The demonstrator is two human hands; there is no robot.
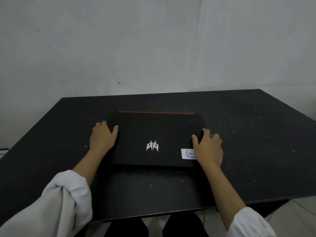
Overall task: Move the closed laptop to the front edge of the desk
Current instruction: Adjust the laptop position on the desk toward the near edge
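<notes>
Two bare forearms reach forward from pale rolled-up sleeves [56,199] over a dark bench [256,134], one on each side of a closed black laptop [153,130]. The left hand [102,139] lies palm down at the laptop's left edge, thumb set on the lid and fingers curled over the side, where their tips drop out of sight. The right hand [207,147] mirrors it at the right edge, thumb on the lid and fingers bent down past the side. Each grip is a narrow clamp on its own edge of the laptop, so the machine sits squarely between the two hands; whether it is lifted off the bench or resting on it I cannot tell, black on black in dim light.

Between the grips and the person, a bare strip of bench separates the laptop's near edge from the bench's front edge. Beyond the grips, the laptop's far edge shows a thin red strip [156,112], and past that the bench runs to a grey wall [119,40].

On the lid midway between the hands is a silver angular logo [152,146]. Just inside the right hand, a small white and blue sticker [187,153] is partly covered by the heel of the thumb, its print too blurred to read.
</notes>
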